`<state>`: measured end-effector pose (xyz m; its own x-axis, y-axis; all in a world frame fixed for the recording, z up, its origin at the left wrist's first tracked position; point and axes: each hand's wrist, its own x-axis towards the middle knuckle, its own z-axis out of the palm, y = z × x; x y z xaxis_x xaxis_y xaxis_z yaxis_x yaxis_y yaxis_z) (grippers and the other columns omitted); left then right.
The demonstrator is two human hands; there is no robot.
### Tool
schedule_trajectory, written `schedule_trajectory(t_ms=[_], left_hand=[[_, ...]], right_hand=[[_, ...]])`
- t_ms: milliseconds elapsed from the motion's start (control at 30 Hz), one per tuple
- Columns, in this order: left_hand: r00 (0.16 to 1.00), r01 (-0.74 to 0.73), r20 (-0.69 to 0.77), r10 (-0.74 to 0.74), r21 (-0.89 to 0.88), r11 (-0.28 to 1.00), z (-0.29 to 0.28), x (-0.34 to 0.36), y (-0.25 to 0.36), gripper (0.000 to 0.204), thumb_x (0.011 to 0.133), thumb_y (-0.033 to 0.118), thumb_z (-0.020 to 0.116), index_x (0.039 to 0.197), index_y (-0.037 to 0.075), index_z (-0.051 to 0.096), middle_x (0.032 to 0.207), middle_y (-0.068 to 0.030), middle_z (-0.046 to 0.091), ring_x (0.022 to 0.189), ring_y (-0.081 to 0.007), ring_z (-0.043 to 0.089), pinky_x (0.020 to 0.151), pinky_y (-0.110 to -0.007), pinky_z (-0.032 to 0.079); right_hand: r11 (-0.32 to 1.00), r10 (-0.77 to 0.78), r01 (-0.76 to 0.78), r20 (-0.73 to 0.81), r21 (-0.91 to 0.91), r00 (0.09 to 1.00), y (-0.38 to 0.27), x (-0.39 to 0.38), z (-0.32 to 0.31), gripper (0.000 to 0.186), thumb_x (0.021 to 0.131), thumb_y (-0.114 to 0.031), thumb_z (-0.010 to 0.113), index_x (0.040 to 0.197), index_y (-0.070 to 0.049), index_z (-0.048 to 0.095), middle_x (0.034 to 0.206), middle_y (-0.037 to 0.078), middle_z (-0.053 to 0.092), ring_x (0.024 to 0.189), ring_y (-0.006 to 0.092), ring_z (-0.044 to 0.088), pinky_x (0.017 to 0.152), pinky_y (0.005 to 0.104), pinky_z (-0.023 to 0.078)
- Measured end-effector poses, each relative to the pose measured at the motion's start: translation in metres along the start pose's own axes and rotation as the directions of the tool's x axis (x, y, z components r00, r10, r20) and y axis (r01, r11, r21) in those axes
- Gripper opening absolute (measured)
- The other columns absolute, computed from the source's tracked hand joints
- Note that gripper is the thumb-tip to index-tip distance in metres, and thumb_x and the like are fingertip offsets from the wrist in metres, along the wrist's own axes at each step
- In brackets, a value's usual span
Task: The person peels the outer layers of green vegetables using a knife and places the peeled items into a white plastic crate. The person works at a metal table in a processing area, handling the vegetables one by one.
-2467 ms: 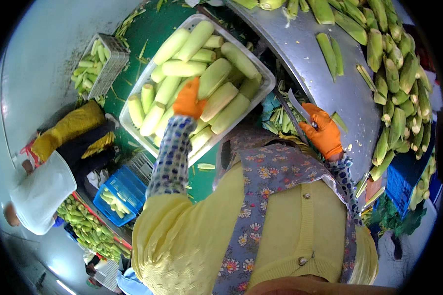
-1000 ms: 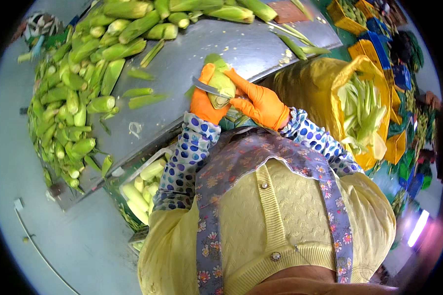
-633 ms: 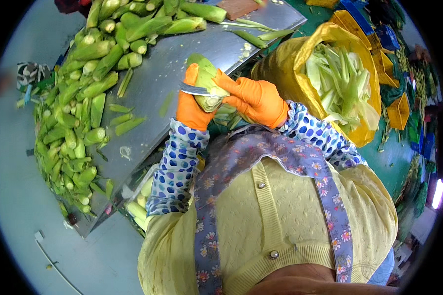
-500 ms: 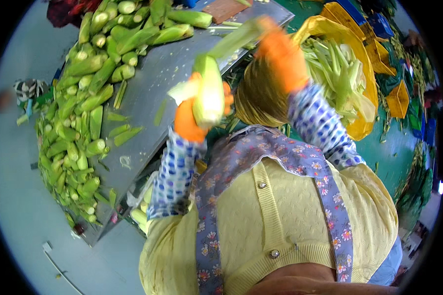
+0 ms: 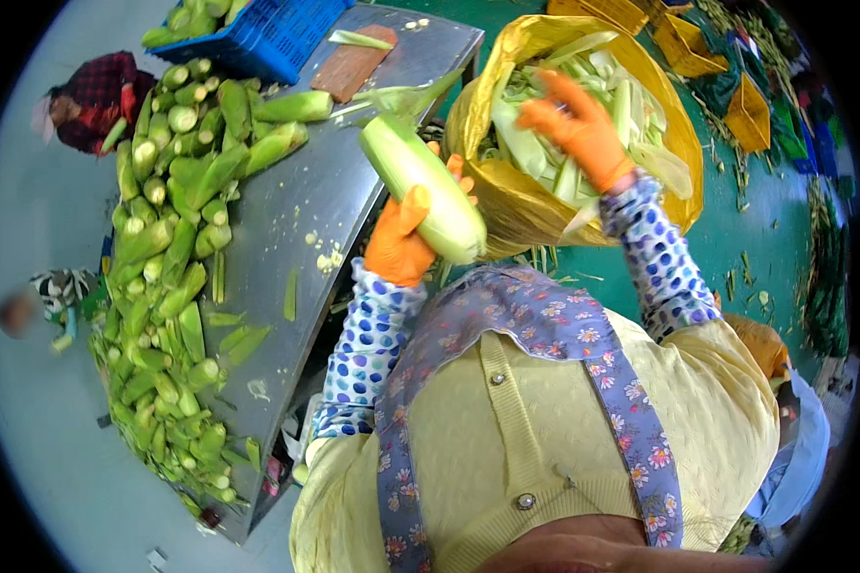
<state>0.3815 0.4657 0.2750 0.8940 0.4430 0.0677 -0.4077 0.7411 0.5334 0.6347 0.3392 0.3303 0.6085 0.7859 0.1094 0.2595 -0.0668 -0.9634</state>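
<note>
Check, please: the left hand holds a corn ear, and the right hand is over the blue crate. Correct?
The second half is wrong: the head view shows the right hand over the yellow sack. The left hand holds the corn ear.

The head camera is sitting on the person's head, the left one of a side-by-side pair, and is looking steeply down through a wide fisheye lens. It is hanging close above the yellow cardigan [image 5: 569, 420] and the flowered apron [image 5: 545, 310], which are filling much of the lower half. The left hand [image 5: 403, 239] and right hand [image 5: 578, 129] are showing farther up. The view is taking in the metal surface [image 5: 315, 205] toward the left and green floor [image 5: 712, 263] toward the right, with straight edges bending near its round rim.
</note>
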Motion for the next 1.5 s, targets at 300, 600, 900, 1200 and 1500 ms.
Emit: schedule_trajectory(t_ms=[300,600,900,1200,1500], left_hand=[[0.999,0.016,-0.039,-0.002,0.355,0.935,0.026,0.037,-0.029,0.063,0.084,-0.002,0.08,0.14,0.005,0.054,0.127,-0.0057,0.064,0.114,-0.0186,0.064,0.096,-0.034,0.055],[0.999,0.018,-0.041,-0.001,0.417,0.909,0.037,0.044,-0.031,0.069,0.081,-0.005,0.081,0.142,0.007,0.051,0.128,-0.0065,0.064,0.113,-0.0186,0.065,0.096,-0.034,0.055],[0.998,0.033,0.033,-0.057,0.505,0.863,0.027,0.034,-0.011,0.076,0.079,0.0,0.084,0.145,0.006,0.048,0.131,-0.0071,0.06,0.119,-0.02,0.06,0.102,-0.038,0.051],[0.998,0.048,-0.063,-0.008,0.661,0.749,0.02,0.051,-0.003,0.074,0.087,0.007,0.081,0.15,0.003,0.041,0.141,-0.0108,0.055,0.129,-0.0222,0.055,0.109,-0.038,0.047],[0.953,0.007,-0.291,0.087,0.308,0.951,0.01,0.072,-0.016,0.057,0.09,0.009,0.081,0.141,0.005,0.057,0.135,-0.0087,0.061,0.117,-0.02,0.063,0.1,-0.036,0.053]], right_hand=[[0.965,-0.192,0.194,-0.033,0.175,0.981,0.016,-0.028,0.082,0.031,0.089,-0.015,0.083,0.113,-0.001,0.07,0.103,0.001,0.065,0.092,0.0118,0.06,0.082,0.0286,0.049],[0.924,-0.381,0.379,-0.238,-0.053,0.893,0.022,-0.03,0.079,0.019,0.092,-0.013,0.078,0.104,-0.001,0.07,0.094,0.002,0.065,0.085,0.0139,0.058,0.077,0.0302,0.048],[0.956,-0.073,0.141,-0.255,0.259,0.964,0.027,-0.019,0.083,0.019,0.098,-0.02,0.072,0.104,-0.002,0.071,0.093,0.002,0.066,0.083,0.0103,0.057,0.076,0.027,0.049],[0.966,-0.185,0.237,-0.363,0.104,0.913,0.023,-0.013,0.084,0.018,0.094,-0.016,0.076,0.088,-0.003,0.066,0.074,-0.004,0.05,0.07,0.008,0.043,0.06,0.0288,0.037],[0.961,0.045,0.051,-0.337,0.271,0.94,0.034,-0.001,0.073,0.024,0.094,-0.027,0.076,0.101,-0.004,0.073,0.087,0.007,0.071,0.075,0.0177,0.063,0.068,0.0332,0.051]])
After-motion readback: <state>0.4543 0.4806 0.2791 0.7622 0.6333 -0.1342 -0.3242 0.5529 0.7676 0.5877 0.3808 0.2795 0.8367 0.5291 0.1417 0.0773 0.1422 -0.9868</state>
